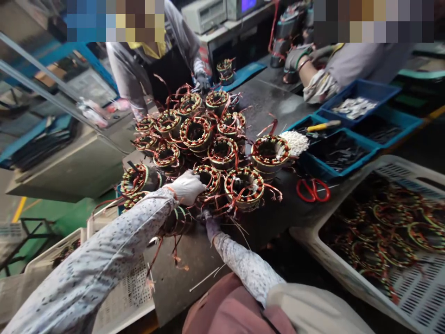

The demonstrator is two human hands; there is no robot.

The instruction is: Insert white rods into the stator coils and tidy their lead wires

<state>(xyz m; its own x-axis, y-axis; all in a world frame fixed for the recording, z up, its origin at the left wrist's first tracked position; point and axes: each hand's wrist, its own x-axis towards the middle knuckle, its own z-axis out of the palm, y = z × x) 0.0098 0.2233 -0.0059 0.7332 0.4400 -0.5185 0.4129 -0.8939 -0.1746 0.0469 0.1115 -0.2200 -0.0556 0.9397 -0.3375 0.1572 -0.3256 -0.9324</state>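
Observation:
My left hand (188, 187), in a white glove, is closed at the rim of a wound motor stator (209, 180); its fingertips are partly hidden. Lower down, my right hand (210, 224) wears a dark purplish glove, and its dark fingers blur into the shadow beside a stator lying on its side (176, 221). Whether those fingers grip it does not show. Right of my left hand stands another stator (244, 189) with orange and green coil ends and loose red leads. Several more stators crowd together behind.
Red-handled scissors (313, 190) lie to the right, near blue trays (342, 174) of small parts. White cable ties (295, 143) are heaped behind them. A white plastic crate (347, 204) holds several wound rings. Two co-workers' gloved hands (201, 82) (298, 58) are across the table.

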